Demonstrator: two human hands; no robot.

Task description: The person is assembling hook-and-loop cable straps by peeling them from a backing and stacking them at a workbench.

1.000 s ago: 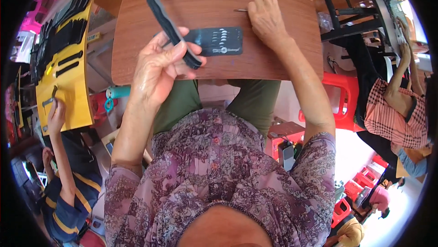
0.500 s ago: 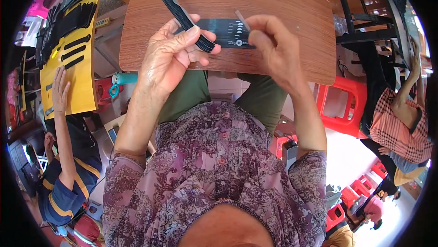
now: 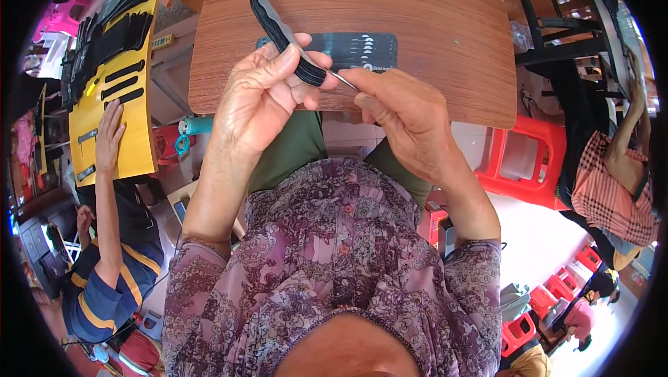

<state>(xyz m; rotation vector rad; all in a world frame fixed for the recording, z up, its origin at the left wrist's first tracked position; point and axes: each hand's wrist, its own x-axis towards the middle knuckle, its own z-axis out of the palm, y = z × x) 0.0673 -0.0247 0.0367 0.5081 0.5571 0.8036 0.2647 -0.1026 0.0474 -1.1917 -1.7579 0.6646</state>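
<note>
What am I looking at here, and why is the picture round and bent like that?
There is no machine here, only a person at work with bare hands. The picture comes from a wide fisheye camera worn on the person's head, looking down, so straight edges bend near the rim and the patterned purple shirt fills the bottom. The left hand grips a long black and grey handle-like piece. The right hand pinches a thin metal pin against that piece's lower end. Under the hands is a small wooden table, and on it lies a flat dark card with pale printing. To the left, another person in a striped shirt reaches to a yellow board covered with similar black pieces.
</note>
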